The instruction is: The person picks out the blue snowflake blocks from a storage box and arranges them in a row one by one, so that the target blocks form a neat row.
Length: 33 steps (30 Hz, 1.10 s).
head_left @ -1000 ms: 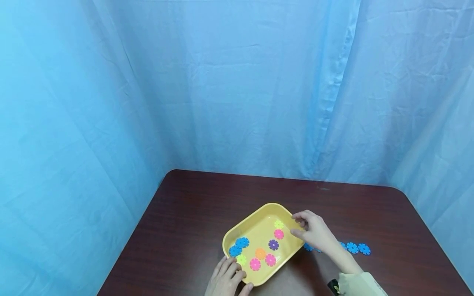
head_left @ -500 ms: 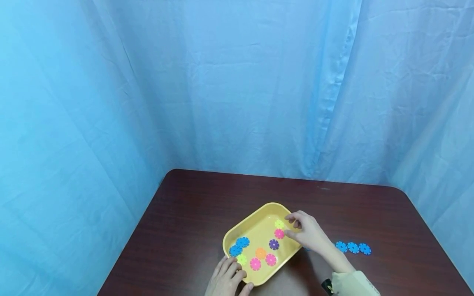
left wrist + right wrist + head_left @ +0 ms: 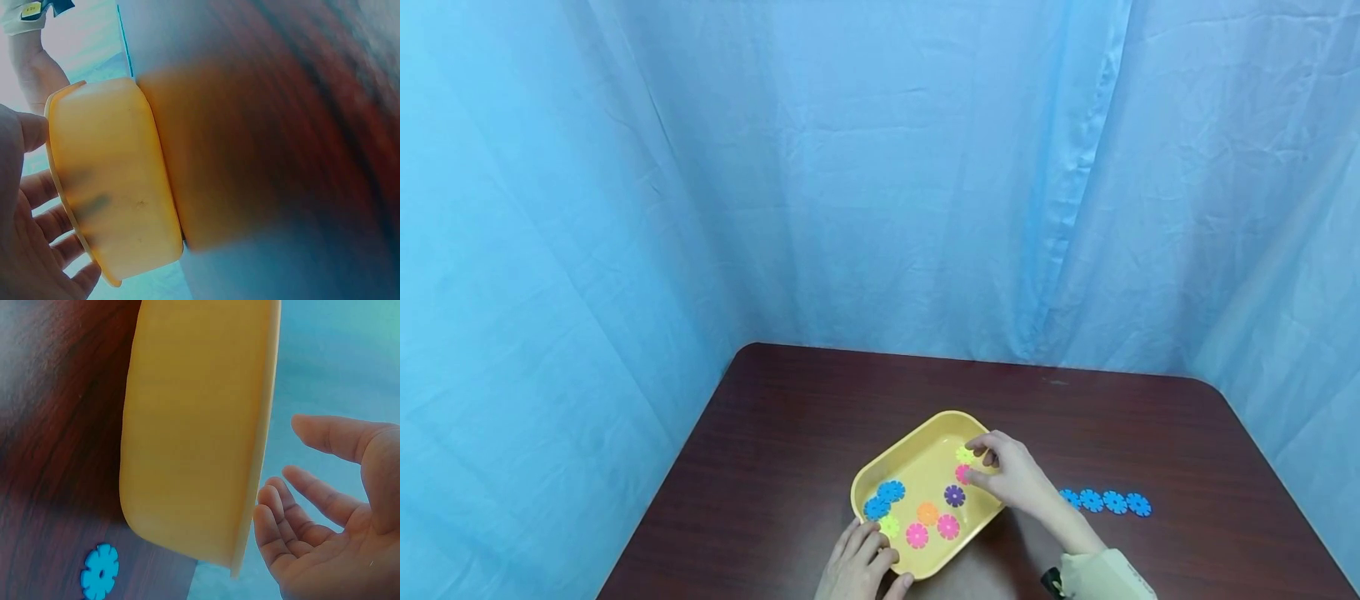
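A yellow plastic tray point(image 3: 917, 454) stands at an angle on the table, holding several flower-shaped notched discs. My left hand point(image 3: 859, 560) holds its near left rim, fingers bent over the edge; the left wrist view shows the thumb point(image 3: 35, 130) at the rim too. My right hand point(image 3: 1011, 475) hovers over the tray's right side, thumb and fingers apart, holding nothing. Nearest to it are a yellow disc point(image 3: 963, 454) and a pink disc point(image 3: 962, 474), both partly covered. A purple disc point(image 3: 954, 496), an orange disc point(image 3: 927, 514) and blue discs point(image 3: 891, 491) also lie inside.
Right of the tray, a row of several blue notched discs point(image 3: 1115, 502) lies on the dark wooden table point(image 3: 805, 400); my right forearm reaches across beside it. Blue curtains point(image 3: 887, 183) hang behind and along both sides of the table.
My right hand has moved left from the tray's right rim to over the yellow and pink discs, uncovering more of the blue row. My left hand and the tray have stayed still.
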Each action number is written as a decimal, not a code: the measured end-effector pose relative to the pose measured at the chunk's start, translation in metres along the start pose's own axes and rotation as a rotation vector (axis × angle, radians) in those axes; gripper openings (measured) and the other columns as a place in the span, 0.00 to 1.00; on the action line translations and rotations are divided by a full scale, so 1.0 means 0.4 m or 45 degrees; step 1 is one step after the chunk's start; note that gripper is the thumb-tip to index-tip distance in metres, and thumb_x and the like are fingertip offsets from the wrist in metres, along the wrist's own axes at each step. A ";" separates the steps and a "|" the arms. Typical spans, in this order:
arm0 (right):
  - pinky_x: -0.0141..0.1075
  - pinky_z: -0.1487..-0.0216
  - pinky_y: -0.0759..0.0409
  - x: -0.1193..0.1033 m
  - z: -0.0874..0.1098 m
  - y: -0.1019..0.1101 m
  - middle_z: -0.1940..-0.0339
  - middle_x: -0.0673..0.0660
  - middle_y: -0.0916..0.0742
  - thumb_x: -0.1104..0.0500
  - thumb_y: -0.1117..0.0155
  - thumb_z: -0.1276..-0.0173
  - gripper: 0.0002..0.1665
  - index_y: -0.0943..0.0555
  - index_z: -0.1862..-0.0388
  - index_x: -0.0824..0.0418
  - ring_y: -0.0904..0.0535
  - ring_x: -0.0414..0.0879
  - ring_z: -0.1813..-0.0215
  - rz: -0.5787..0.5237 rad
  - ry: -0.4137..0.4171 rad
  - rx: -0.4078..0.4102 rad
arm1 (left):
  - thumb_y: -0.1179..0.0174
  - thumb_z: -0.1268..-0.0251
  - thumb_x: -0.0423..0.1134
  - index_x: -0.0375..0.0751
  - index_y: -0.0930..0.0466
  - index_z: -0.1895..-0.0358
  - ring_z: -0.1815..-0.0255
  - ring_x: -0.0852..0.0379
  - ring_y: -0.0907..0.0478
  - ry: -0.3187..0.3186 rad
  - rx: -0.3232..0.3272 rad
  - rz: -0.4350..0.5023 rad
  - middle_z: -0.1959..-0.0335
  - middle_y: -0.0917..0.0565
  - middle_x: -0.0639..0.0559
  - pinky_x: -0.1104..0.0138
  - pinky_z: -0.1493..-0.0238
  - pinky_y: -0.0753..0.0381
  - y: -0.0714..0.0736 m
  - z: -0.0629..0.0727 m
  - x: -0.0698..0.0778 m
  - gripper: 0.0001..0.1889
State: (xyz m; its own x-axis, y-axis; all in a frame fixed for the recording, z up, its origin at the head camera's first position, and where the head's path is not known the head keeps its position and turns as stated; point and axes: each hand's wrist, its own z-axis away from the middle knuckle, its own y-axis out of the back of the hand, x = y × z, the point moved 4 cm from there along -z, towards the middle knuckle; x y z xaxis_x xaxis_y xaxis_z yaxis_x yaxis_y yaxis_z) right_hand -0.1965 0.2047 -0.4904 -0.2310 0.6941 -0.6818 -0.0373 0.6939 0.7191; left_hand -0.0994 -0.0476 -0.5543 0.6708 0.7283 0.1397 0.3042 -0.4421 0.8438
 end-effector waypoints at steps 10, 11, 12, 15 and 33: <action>0.42 0.61 0.20 -0.014 -0.003 -0.028 0.61 0.58 0.17 0.65 0.23 0.44 0.20 0.17 0.53 0.67 0.24 0.53 0.64 -0.029 0.084 -0.012 | 0.34 0.38 0.55 0.55 0.21 0.68 0.47 0.55 0.25 -0.014 0.027 -0.007 0.63 0.25 0.61 0.51 0.41 0.25 -0.001 0.001 -0.003 0.11; 0.42 0.62 0.20 -0.015 -0.003 -0.031 0.62 0.58 0.18 0.65 0.23 0.44 0.20 0.17 0.53 0.67 0.24 0.53 0.64 -0.025 0.086 -0.013 | 0.34 0.38 0.55 0.55 0.21 0.68 0.47 0.54 0.25 -0.013 0.025 -0.006 0.63 0.25 0.61 0.51 0.41 0.25 -0.001 0.001 -0.002 0.11; 0.42 0.62 0.19 -0.016 -0.002 -0.034 0.62 0.58 0.18 0.65 0.23 0.45 0.20 0.17 0.53 0.67 0.24 0.53 0.64 -0.023 0.087 -0.013 | 0.34 0.37 0.54 0.55 0.21 0.68 0.47 0.54 0.25 -0.011 0.022 -0.005 0.63 0.25 0.61 0.51 0.42 0.24 -0.001 0.001 -0.002 0.11; 0.42 0.62 0.19 -0.018 -0.002 -0.041 0.63 0.57 0.18 0.65 0.23 0.46 0.20 0.17 0.54 0.67 0.24 0.53 0.64 -0.023 0.083 -0.007 | 0.34 0.37 0.54 0.55 0.21 0.68 0.47 0.54 0.25 -0.009 0.020 -0.004 0.63 0.25 0.61 0.50 0.42 0.24 -0.001 0.001 -0.002 0.11; 0.31 0.66 0.23 -0.024 -0.011 -0.087 0.64 0.56 0.19 0.64 0.22 0.46 0.20 0.17 0.55 0.67 0.23 0.51 0.65 -0.012 0.128 -0.013 | 0.31 0.42 0.55 0.55 0.21 0.68 0.46 0.55 0.24 -0.035 0.093 -0.025 0.64 0.25 0.62 0.53 0.41 0.25 0.001 0.002 -0.001 0.11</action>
State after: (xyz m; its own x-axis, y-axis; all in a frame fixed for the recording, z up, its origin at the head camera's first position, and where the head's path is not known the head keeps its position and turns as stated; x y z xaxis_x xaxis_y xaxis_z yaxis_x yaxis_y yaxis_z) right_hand -0.1972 0.1731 -0.5084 -0.3271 0.6642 -0.6722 -0.0499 0.6982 0.7142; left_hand -0.0992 -0.0485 -0.5543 0.6822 0.7231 0.1082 0.3657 -0.4655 0.8060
